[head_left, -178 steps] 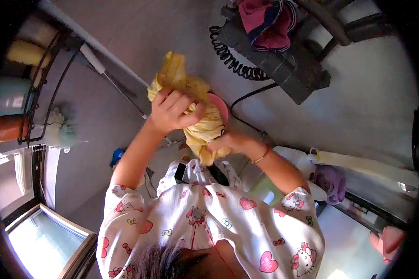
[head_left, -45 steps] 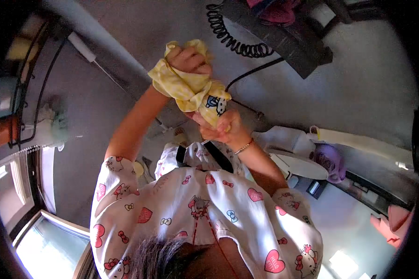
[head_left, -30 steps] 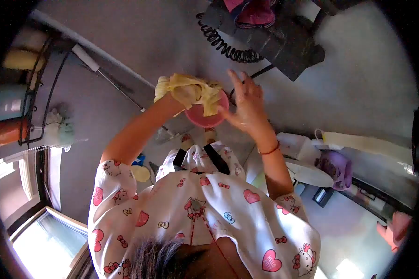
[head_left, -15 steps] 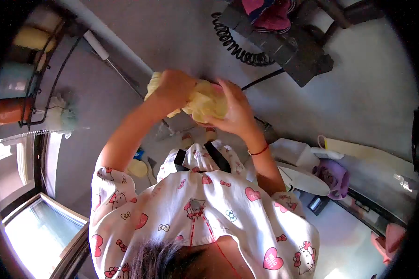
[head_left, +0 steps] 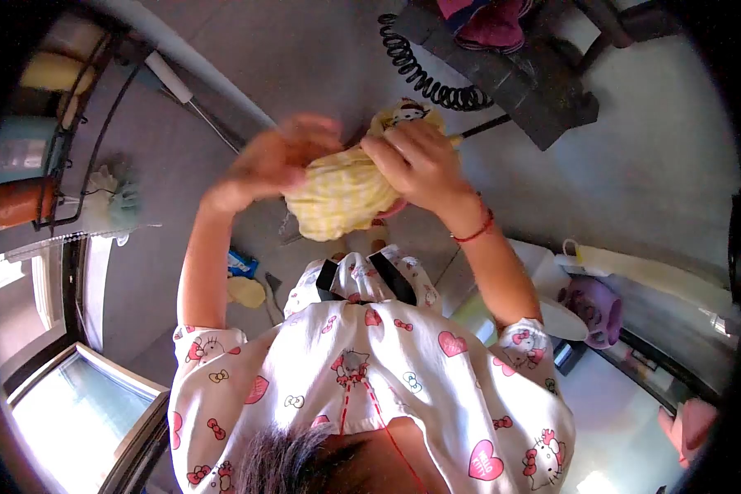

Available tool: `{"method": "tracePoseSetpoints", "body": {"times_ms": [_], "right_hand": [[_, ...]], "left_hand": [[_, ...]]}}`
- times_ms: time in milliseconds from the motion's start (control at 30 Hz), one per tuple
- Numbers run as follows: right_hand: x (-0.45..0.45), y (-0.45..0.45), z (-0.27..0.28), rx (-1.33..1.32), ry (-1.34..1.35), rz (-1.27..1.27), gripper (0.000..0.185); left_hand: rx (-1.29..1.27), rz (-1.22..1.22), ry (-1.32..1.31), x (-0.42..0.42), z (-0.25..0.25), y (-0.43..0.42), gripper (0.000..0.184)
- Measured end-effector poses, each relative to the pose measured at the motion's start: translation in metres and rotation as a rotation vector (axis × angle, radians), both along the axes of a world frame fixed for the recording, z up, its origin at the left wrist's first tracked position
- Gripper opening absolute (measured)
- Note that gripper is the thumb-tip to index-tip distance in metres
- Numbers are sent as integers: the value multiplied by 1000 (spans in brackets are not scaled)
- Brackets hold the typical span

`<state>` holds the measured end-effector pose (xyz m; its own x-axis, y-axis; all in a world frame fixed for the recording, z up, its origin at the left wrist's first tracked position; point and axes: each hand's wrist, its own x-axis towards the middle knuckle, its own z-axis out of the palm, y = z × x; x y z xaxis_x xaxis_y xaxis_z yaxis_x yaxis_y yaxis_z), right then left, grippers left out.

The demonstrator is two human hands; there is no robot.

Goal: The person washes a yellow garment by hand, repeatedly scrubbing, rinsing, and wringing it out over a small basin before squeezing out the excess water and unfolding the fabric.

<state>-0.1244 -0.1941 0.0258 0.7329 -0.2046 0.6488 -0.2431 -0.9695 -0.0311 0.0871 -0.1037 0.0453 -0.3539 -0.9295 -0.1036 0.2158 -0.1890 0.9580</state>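
Can read HELLO KITTY on a heart [head_left: 486,461] of the white shirt [head_left: 375,342]. See a yellow checked cloth [head_left: 337,198], bunched, cat-printed, clutched in the right hand [head_left: 416,165] above grey floor [head_left: 426,235]; cannot tell any grip by the left hand [head_left: 272,163], blurred close beside. Notice a black wire rack [head_left: 67,152] and bright window [head_left: 86,420] leftward.

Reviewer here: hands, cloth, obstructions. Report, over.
Right hand gripping bunched yellow checked cloth. Left hand open beside it, motion-blurred; contact unclear. Pink basin mostly hidden behind cloth. No obstruction seen between hands and cloth.
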Motion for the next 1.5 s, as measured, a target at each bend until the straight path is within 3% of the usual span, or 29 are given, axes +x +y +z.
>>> {"method": "tracePoseSetpoints", "body": {"times_ms": [33,100,133,167,300,367,433,467,500,533,600,633,700,733,767,800,867,900,967,1000,1100,1167,1300,1333,1367,1400,1433,1467,1500], "right_hand": [[-4,-1,9,-59,-20,40,24],[-7,0,23,-113,-27,86,24],[-7,0,30,-189,-18,134,26],[-6,0,38,-271,-10,180,29],[3,-11,44,-301,64,225,38],[5,-23,35,-308,96,213,36],[2,-29,22,-234,294,66,32],[3,-26,18,-206,383,8,24],[4,-22,10,-202,388,12,24],[8,-18,-1,-205,501,-44,20],[14,-8,-27,-204,616,-97,17],[15,-9,-40,-97,643,-156,17],[23,-6,-62,18,670,-219,20],[28,-8,-70,253,683,-315,20],[31,-9,-76,490,687,-409,20],[29,-8,-82,494,684,-413,20],[22,-5,-97,871,599,-488,27],[17,-3,-117,876,600,-494,27],[10,1,-150,1293,115,-271,34],[8,0,-155,1294,112,-276,34],[1,-5,-160,1379,149,-287,42],[-5,-16,-157,1570,266,-293,44],[-15,-22,-92,1378,302,-390,41],[-14,-23,-70,1220,500,-499,38],[-14,-23,-59,1051,688,-606,35],[-18,-21,-58,1052,677,-612,35],[-24,-18,-59,790,501,-522,31],[-28,-16,-58,526,329,-430,28],[-29,-13,-54,524,325,-440,28]], "left_hand": [[1,0,5,10,-11,-4,82],[-83,50,293,20,-39,-10,85],[-8,-142,514,13,-51,-12,91],[-17,-142,520,3,-56,-13,91],[399,-788,1054,-52,-64,-10,73],[505,-960,1184,-54,-72,-7,69],[429,-577,1001,-38,-82,0,59],[568,-265,654,-32,-75,1,64],[571,-263,660,-36,-59,-1,64],[493,-211,140,-43,-38,-8,57],[102,-168,-857,-48,-61,-18,42],[108,-161,-860,-52,-62,-27,42],[76,-105,-1434,-57,-62,-35,44],[77,-106,-1435,-53,-78,-39,44],[-96,10,-1435,-50,-105,-43,47],[-271,122,-1424,-49,-115,-45,50],[-395,95,-1428,-51,-124,-49,54],[-518,72,-1427,-53,-126,-49,58],[-651,74,-1425,-57,-130,-51,59],[-784,79,-1422,-58,-131,-52,60],[-857,59,-1434,-59,-135,-58,60],[-844,43,-1411,-62,-133,-65,59],[-857,10,-1301,-61,-124,-75,55],[-860,9,-1303,-61,-110,-70,55],[-590,3,-1175,-63,-87,-57,56],[-326,-5,-1038,-64,-73,-48,58],[-335,-15,-1038,-60,-73,-43,58],[-106,15,-559,-52,-76,-38,64],[119,42,-79,-42,-78,-34,72]]}}
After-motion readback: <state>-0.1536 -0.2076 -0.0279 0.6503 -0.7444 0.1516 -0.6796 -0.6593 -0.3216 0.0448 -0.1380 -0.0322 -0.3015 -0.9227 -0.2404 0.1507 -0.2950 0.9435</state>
